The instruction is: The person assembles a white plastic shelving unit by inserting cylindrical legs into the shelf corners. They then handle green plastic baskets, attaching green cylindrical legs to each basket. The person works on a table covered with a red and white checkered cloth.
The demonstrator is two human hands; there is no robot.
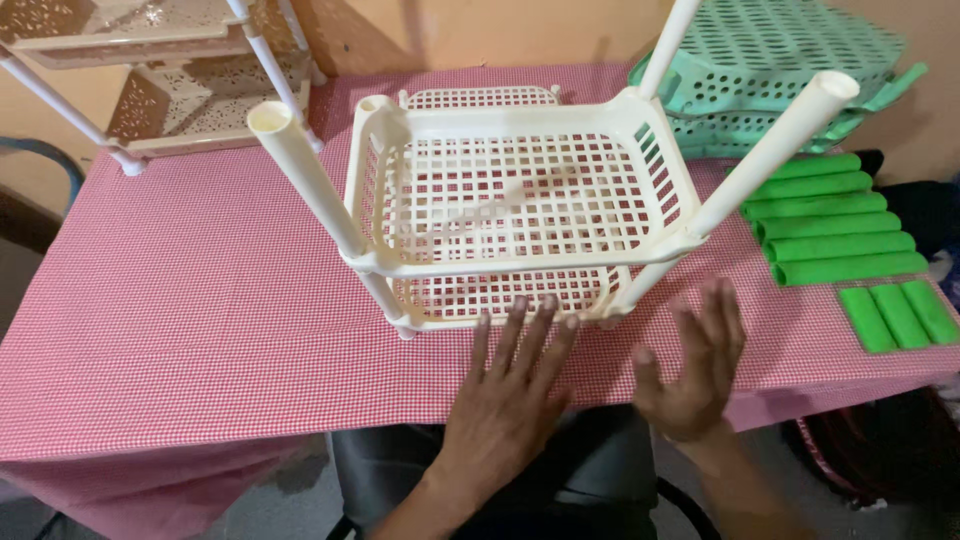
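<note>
Cream rack [520,200] just beyond both empty, spread hands, left [510,395] and right [695,365].

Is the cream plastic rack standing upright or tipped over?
Upright: the cream rack stands on the checked tablecloth, its tubes pointing up, both tiers level.
</note>
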